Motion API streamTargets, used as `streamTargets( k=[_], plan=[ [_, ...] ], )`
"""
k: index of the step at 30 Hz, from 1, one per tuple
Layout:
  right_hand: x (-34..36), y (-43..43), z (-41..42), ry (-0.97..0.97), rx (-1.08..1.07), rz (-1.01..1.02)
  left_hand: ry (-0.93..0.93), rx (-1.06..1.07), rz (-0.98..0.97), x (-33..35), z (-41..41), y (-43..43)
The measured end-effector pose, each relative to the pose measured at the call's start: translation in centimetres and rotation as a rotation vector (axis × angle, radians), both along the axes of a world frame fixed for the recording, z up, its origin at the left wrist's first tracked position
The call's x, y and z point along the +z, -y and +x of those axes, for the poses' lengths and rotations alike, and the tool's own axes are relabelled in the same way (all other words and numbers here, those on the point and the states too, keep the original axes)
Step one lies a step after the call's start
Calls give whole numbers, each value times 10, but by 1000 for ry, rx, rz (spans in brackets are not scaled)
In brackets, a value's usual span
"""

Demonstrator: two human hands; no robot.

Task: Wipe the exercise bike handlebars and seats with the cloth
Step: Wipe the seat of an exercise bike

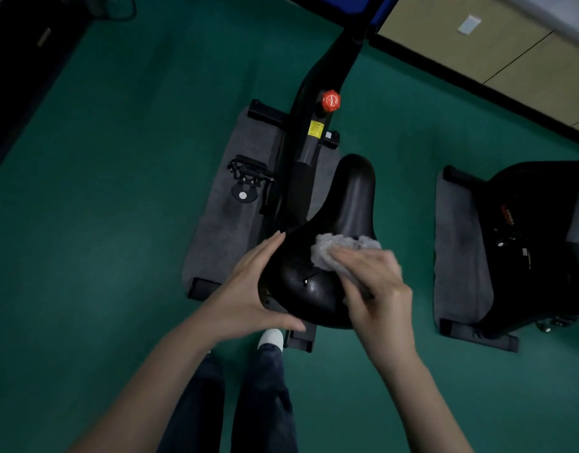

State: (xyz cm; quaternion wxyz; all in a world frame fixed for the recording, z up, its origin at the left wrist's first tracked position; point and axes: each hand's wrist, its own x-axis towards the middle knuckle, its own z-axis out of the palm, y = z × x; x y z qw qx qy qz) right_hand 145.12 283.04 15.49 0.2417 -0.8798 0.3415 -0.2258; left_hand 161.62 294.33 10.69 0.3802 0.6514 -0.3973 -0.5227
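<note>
1. The step in hand is wiping the seat (347,204) of the near exercise bike; its handlebars are out of view.
2. The left hand (245,289) clasps the seat's left rear edge, thumb under the back, steadying it.
3. The right hand (376,286), motion-blurred, grasps the bunched grey cloth (327,248) and presses it on the seat's wide right part.
4. Ahead of the seat's nose stands the red knob (330,100); right of the seat sits a second bike (536,243).
5. Next move, likely: sweep the cloth toward the nose, keeping pressure and the left-hand brace.
</note>
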Motion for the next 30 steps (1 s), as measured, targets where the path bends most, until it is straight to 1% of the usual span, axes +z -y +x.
streamTargets(
  k=[2, 3, 4, 7, 10, 12, 14, 16, 18, 22, 25, 28, 30],
  plan=[
    [-2, 3, 4, 3, -139, -31, 13, -20, 30, -1, -2, -1],
    [-3, 2, 9, 11, -183, -45, 25, -18, 28, -3, -2, -1],
    [-4, -1, 16, 20, -183, -51, 35, -10, 20, -5, -2, 0],
    [-6, -14, 26, 9, -4, -28, 40, 41, -10, -10, -1, 1],
    [-3, -19, 11, 1, 178, 66, 36, 67, -30, -11, -3, 1],
    [1, -17, -2, 2, 228, 100, 23, 76, -33, -12, -4, 1],
    [2, -11, -2, 5, 219, 103, 5, 91, -42, -13, -5, 0],
    [0, -5, 15, -18, 183, 77, -9, 110, -43, -15, -5, 0],
    [-1, 1, 40, -64, 207, 48, -12, 136, -46, -18, -7, 0],
    [2, 10, 59, -201, 479, 43, -49, 211, -15, -27, -14, -3],
    [9, 20, 39, -202, 660, 139, -92, 255, 17, -27, -20, -8],
    [13, 35, 22, -179, 753, 238, -113, 285, 14, -24, -28, -7],
    [13, 42, 30, -160, 777, 251, -125, 322, 4, -25, -33, -6]
  ],
)
